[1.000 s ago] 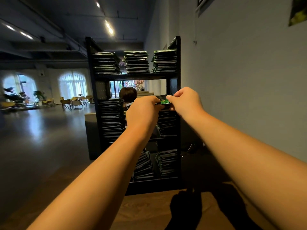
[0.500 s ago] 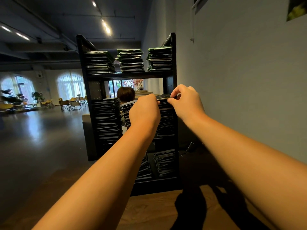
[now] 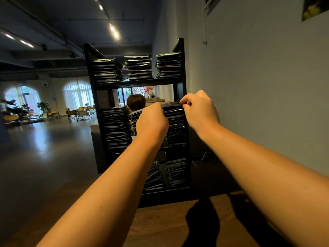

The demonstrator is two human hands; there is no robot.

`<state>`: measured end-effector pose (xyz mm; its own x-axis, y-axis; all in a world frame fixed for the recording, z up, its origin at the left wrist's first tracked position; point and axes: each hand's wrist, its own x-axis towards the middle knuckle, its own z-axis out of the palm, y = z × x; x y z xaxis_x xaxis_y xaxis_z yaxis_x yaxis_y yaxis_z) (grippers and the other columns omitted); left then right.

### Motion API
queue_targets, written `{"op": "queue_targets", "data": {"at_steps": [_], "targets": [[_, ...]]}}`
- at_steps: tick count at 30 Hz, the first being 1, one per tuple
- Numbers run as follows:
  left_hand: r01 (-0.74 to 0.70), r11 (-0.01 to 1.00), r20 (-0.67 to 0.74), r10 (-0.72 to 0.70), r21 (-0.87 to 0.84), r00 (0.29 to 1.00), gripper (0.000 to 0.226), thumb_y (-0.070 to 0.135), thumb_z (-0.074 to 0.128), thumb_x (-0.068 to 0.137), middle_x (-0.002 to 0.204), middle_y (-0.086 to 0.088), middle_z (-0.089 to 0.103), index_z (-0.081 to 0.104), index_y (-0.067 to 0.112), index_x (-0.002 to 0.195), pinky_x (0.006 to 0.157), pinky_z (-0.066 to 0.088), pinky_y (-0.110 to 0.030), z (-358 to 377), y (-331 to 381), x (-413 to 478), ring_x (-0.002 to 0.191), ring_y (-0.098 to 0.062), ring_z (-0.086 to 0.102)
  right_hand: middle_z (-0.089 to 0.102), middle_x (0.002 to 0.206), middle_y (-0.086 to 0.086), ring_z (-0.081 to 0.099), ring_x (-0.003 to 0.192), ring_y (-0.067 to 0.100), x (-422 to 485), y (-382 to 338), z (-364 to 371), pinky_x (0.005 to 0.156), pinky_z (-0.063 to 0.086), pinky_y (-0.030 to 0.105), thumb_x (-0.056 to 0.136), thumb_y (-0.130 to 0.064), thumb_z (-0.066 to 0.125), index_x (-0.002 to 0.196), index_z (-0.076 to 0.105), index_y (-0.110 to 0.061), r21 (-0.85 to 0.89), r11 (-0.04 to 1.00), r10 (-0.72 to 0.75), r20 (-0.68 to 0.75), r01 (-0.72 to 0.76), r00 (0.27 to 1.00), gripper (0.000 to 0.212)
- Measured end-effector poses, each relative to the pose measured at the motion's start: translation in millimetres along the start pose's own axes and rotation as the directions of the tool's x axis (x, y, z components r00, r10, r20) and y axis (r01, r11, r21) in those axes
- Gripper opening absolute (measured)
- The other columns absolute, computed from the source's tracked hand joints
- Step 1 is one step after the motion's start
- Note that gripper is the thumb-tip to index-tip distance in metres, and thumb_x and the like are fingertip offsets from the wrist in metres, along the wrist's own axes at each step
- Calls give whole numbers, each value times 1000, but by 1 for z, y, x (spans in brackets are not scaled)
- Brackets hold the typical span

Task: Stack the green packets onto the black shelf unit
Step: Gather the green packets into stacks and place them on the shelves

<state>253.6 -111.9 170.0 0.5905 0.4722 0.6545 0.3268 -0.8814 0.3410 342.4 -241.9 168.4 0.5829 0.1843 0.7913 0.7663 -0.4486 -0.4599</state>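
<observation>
— Where is the packet?
— The packet (image 3: 171, 104) lies flat on top of the right stack (image 3: 175, 125), on the middle level of the black shelf (image 3: 138, 82), close to its right upright.
— And the hands?
— Both reach out to it with the arms stretched. The right hand (image 3: 201, 107) is at the packet's right end. Its grip is closed there, thumb and forefinger pinching the edge and the other fingers curled.
— The left one?
— The left hand (image 3: 151, 120) is at the packet's left end, with its back to the camera. The fingers are hidden behind it, so I cannot tell whether its grip holds the packet or only touches it.
— What else is on the shelf?
— Three top stacks (image 3: 138, 68) stand side by side, with green showing at their edges. On the middle level a left stack (image 3: 115, 127) rises about as high as the right one. A middle stack (image 3: 135, 114) is mostly covered by the left hand. The bottom packets (image 3: 176, 172) sit lower, and some of them lean.
— And around it?
— A grey wall (image 3: 258, 86) runs just to the right of the shelf. A person's head (image 3: 136, 101) shows through the gap above the middle level. A wooden surface (image 3: 160, 225) in front carries dark shadows. Chairs (image 3: 80, 113) and arched windows (image 3: 76, 91) are far off on the left.
</observation>
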Motion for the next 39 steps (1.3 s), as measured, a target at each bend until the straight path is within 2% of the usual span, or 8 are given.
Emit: {"op": "queue_targets", "data": {"at_steps": [4, 8, 19, 22, 28, 33, 36, 39], "targets": [[-18, 987, -121, -1, -158, 993, 13, 14, 54, 101, 99, -3, 61, 56, 17, 113, 66, 52, -43, -5, 6, -20, 83, -27, 57, 55, 108, -4, 59, 91, 17, -7, 9, -11, 62, 43, 24, 110, -21, 56, 110, 75, -31, 91, 994, 69, -17, -67, 997, 21], [-53, 955, -146, 10, -292, 989, 17, 22, 57, 101, 108, -1, 60, 49, 23, 116, 74, 55, -45, -5, 20, -44, 84, -21, 59, 60, 110, -2, 60, 89, 14, -18, 28, -24, 59, 42, 20, 107, -15, 55, 106, 76, -29, 146, 977, 159, 6, -158, 987, 25], [-59, 896, 175, 150, -439, 973, 20, 20, 61, 99, 107, 5, 68, 64, 25, 118, 86, 62, -42, 64, 85, -99, 94, -12, 65, 72, 105, -6, 65, 96, 16, -61, 112, -68, 74, 51, 30, 104, -22, 57, 104, 79, -29, 69, 917, 384, 118, -393, 916, 23], [-50, 888, 240, 177, -457, 954, 22, 22, 61, 102, 110, 5, 68, 64, 25, 124, 82, 63, -38, 97, 106, -113, 91, -10, 66, 75, 99, -5, 68, 91, 18, -78, 151, -80, 73, 54, 32, 103, -27, 59, 99, 79, -28, 35, 878, 469, 138, -478, 872, 19], [53, 859, 435, 203, -508, 877, 21, 18, 62, 104, 113, 5, 66, 64, 24, 124, 77, 53, -25, 172, 140, -142, 95, -6, 63, 77, 104, 8, 68, 99, 31, -120, 244, -112, 93, 59, 42, 102, -28, 58, 101, 81, -16, -178, 769, 638, 154, -614, 755, 26], [129, 877, 639, 229, -462, 734, 16, 20, 63, 106, 117, 3, 65, 65, 24, 122, 82, 54, -27, 241, 171, -173, 99, -8, 63, 75, 90, 13, 68, 83, 32, -163, 319, -144, 69, 53, 35, 95, -14, 54, 85, 77, -10, -356, 604, 786, 120, -713, 606, 25], [153, 899, 708, 208, -410, 675, 16, 25, 63, 106, 118, 2, 66, 63, 24, 122, 87, 53, -32, 279, 192, -187, 102, -12, 62, 67, 84, 10, 62, 76, 31, -187, 350, -152, 55, 39, 28, 97, -24, 58, 84, 67, -14, -422, 521, 836, 77, -742, 543, 19], [165, 904, 728, 198, -394, 657, 26, 32, 61, 107, 117, 0, 66, 62, 17, 128, 85, 49, -33, 305, 212, -193, 105, -18, 63, 68, 87, 12, 63, 80, 32, -201, 372, -148, 58, 38, 31, 106, -39, 55, 88, 71, -9, -431, 509, 843, 77, -745, 532, 38]]}}
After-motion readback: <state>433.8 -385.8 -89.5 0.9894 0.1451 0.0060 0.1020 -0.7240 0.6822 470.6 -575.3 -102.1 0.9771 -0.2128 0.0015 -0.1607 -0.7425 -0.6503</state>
